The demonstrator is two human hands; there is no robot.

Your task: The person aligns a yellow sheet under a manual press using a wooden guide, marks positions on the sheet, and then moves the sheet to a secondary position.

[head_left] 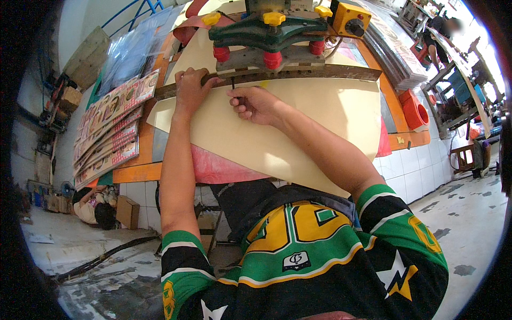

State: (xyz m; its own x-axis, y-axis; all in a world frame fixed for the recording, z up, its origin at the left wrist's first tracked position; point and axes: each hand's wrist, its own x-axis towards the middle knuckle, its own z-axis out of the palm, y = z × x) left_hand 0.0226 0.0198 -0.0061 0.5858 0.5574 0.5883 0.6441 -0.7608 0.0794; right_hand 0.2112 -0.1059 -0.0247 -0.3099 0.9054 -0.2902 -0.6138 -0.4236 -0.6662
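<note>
A long brownish metal bar (341,73) runs across the far side of a pale cream sheet (298,128). My left hand (192,88) is closed over the bar toward its left end, with its fingers curled on the far side. Just right of it, my right hand (255,104) is closed in a pinch above the sheet. A thin dark rod (232,82) stands upright between its fingertips and the bar; its exact kind is too small to tell. Behind the bar sits a dark green machine head (266,34) with yellow knobs and red feet.
Stacked printed sheets (112,128) lie on the table's left side, beside clear plastic sheets (125,58). Another stack (392,53) is at the far right, near a red tape dispenser-like object (413,109). A yellow control box (349,21) adjoins the machine. Other people (96,208) are at lower left and far right.
</note>
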